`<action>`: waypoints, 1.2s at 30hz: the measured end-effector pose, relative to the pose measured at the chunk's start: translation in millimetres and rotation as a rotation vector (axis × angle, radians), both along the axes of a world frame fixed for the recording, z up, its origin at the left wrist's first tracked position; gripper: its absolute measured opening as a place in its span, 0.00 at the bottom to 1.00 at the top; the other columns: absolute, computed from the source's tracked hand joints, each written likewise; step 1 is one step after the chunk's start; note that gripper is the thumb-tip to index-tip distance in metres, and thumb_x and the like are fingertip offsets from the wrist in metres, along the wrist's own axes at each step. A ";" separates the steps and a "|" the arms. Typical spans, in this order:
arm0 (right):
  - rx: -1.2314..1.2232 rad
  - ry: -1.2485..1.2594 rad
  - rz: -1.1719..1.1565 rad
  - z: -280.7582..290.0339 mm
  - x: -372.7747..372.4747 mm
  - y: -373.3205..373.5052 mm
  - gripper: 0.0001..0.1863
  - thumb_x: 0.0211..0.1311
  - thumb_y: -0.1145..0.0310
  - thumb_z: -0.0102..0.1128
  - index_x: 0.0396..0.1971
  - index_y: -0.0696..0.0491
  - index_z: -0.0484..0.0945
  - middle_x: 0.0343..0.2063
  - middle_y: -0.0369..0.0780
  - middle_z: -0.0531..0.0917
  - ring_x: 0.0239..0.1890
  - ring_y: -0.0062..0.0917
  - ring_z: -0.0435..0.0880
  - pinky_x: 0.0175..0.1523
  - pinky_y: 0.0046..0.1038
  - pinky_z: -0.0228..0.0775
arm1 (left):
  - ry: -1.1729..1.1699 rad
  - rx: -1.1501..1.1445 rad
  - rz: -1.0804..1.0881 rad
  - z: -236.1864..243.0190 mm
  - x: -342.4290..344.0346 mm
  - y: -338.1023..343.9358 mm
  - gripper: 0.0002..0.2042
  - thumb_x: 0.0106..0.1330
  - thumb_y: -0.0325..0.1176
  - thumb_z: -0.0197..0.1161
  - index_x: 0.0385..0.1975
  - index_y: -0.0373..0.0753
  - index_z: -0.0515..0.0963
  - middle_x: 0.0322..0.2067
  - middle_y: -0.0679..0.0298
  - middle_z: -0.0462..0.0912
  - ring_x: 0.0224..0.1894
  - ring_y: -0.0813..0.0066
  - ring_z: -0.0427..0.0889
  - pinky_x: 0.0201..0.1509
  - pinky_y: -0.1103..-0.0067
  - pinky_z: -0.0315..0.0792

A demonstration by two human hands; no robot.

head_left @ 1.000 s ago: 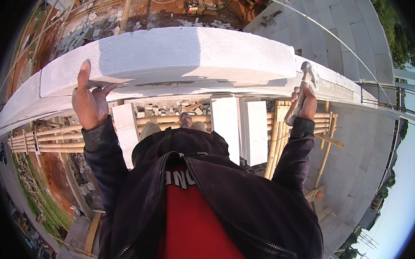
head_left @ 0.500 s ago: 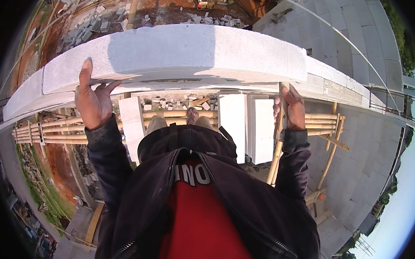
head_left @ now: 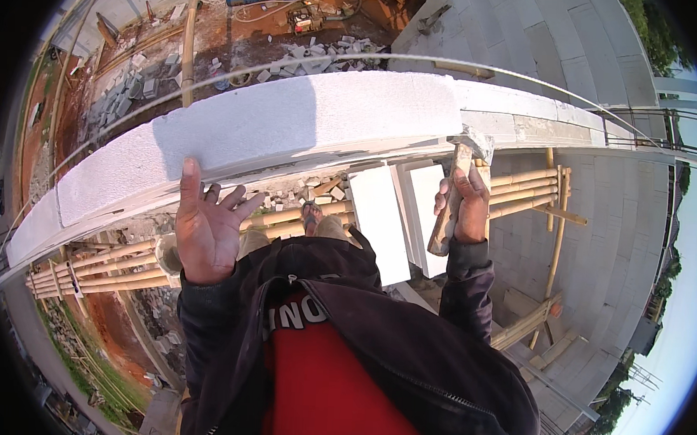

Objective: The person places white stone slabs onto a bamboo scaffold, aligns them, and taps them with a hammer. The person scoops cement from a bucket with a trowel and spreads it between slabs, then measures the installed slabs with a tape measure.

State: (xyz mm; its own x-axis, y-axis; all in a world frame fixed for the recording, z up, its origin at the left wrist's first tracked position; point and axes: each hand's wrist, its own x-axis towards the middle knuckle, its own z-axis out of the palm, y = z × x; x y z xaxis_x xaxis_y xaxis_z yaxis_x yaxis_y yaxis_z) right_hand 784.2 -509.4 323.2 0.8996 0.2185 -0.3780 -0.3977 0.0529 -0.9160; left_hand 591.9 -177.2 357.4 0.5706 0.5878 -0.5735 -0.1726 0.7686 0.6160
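Note:
A long white lightweight concrete block lies on top of the wall in front of me, partly in shadow. My left hand is open at the block's near side, palm up and fingers spread, holding nothing. Wrapped round the wooden handle of a hammer, my right hand is right of the block. The hammer's grey, dusty head is up by the block's right end; I cannot tell whether it touches.
A taut pale string runs along the wall's far side. Two upright white blocks stand near my right hand. Bamboo scaffold poles run below, with rubble beyond the wall. A tall grey block wall rises at the right.
My left hand has come off the block's near edge and opened. My right hand has shifted, bringing the hammer's head into sight. The view has turned a little, and the string now crosses above the block.

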 end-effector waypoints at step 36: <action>-0.783 -0.389 0.115 -91.2 -43.6 -19.6 0.17 0.57 0.75 0.63 0.46 0.64 0.78 0.31 0.50 0.86 0.30 0.32 0.87 0.38 0.32 0.78 | -0.120 0.191 0.005 15.7 25.5 -14.4 0.38 0.64 0.45 0.68 0.68 0.31 0.57 0.65 0.44 0.62 0.68 0.45 0.64 0.69 0.49 0.67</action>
State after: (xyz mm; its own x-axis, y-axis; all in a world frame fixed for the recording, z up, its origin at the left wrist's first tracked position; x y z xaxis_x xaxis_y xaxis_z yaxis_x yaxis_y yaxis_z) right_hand 740.6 -529.0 231.9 0.9842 0.1222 -0.1284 -0.0142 -0.6678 -0.7442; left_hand 617.4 -191.5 373.0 0.6250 0.6821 -0.3797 -0.2567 0.6389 0.7252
